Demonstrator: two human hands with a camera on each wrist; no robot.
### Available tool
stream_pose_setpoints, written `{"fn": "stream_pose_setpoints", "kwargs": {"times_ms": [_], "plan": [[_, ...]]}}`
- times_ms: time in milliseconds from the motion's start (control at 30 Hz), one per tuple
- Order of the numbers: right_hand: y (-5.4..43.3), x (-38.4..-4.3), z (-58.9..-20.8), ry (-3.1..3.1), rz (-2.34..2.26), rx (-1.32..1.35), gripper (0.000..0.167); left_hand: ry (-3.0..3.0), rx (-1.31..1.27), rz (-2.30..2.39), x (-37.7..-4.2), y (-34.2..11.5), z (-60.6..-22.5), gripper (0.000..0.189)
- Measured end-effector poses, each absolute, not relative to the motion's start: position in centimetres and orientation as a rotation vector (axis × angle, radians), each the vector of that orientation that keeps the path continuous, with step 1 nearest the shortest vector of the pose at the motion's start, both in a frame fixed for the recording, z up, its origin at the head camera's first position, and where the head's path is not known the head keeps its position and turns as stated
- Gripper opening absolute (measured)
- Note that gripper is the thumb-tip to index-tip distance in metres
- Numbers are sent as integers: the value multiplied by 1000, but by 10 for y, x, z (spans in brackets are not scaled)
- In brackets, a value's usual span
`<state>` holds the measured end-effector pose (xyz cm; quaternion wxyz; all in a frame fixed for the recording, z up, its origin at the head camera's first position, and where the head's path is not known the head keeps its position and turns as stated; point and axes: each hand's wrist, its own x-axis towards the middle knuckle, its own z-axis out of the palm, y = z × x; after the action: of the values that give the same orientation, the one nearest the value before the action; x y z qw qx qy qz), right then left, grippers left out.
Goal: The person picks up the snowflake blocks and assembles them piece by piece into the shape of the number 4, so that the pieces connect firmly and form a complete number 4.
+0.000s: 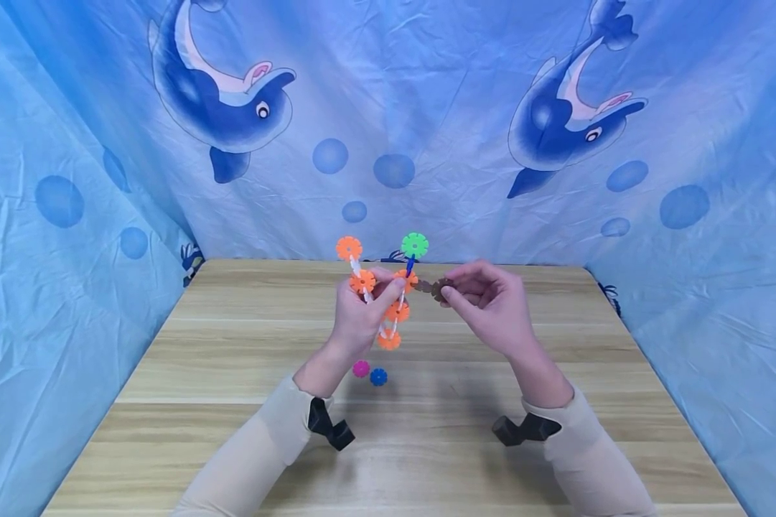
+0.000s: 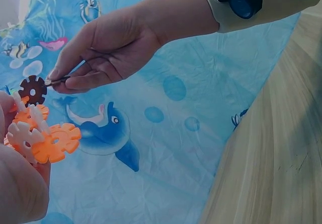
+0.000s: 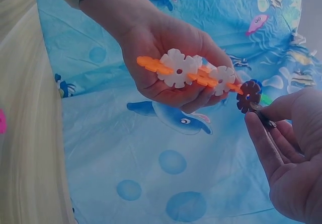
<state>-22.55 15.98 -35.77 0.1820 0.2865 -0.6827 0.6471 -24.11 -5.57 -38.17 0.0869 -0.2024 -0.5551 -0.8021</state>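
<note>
Interlocking snowflake discs form a linked chain of orange discs (image 1: 389, 344) and white discs (image 3: 173, 63), held up above the table. My left hand (image 1: 354, 322) grips this chain, its thumb over an orange disc near the middle. At the chain's upper right, a dark blue disc (image 1: 410, 266) bears a green disc (image 1: 415, 238). A brown disc (image 3: 244, 103) stands out from the chain toward the right. Another brown disc (image 1: 438, 289) is pinched between thumb and fingers of my right hand (image 1: 497, 312); it meets the first brown one edge to edge, though how deeply they interlock cannot be seen.
A loose pink disc (image 1: 361, 373) and a loose blue disc (image 1: 378, 381) lie on the wooden table (image 1: 232, 431) below my left hand. A blue curtain (image 1: 388, 108) with dolphins hangs behind the table and along both sides.
</note>
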Motion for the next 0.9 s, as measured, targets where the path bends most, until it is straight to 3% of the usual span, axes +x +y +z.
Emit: {"fn": "stream_pose_setpoints", "kwargs": {"times_ms": [267,400,533,900], "plan": [[157,-223,-355,-1936,1807,790,16,-1641,-626,-2397,-241,-55,-383,25],[157,-222,-355,-1968,1788,768,15,-1627,-638,-2403,-242,-57,-384,2],[157,-221,-356,-1971,1813,751,15,-1624,-663,-2383,-243,-57,-386,21],[155,-220,-356,-1951,1844,722,14,-1623,-685,-2408,-243,-56,-383,5]]}}
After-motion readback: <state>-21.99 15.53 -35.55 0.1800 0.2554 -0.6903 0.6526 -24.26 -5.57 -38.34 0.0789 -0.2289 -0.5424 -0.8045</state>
